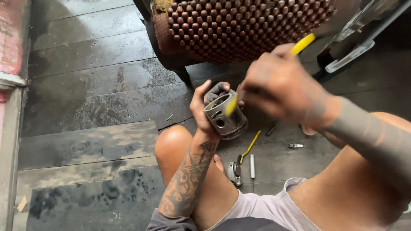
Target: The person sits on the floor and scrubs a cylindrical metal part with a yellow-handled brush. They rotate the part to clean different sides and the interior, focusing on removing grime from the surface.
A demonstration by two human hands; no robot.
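While gripped — piston [224, 113], brush [299, 45] inside

The left hand [204, 112] sits at centre with the piston [225, 112] in its grip, the right hand [280, 87] just at three o'clock of it. A brush [299, 46] runs from the piston's open top out past that hand toward one o'clock. At twelve, the beaded seat [244, 25]. Down at six, on the plank floor [94, 85] between the knees, lie a small metal part [233, 172], a pin [252, 166] and a thin tool [249, 147]; a spark plug [295, 146] at four.
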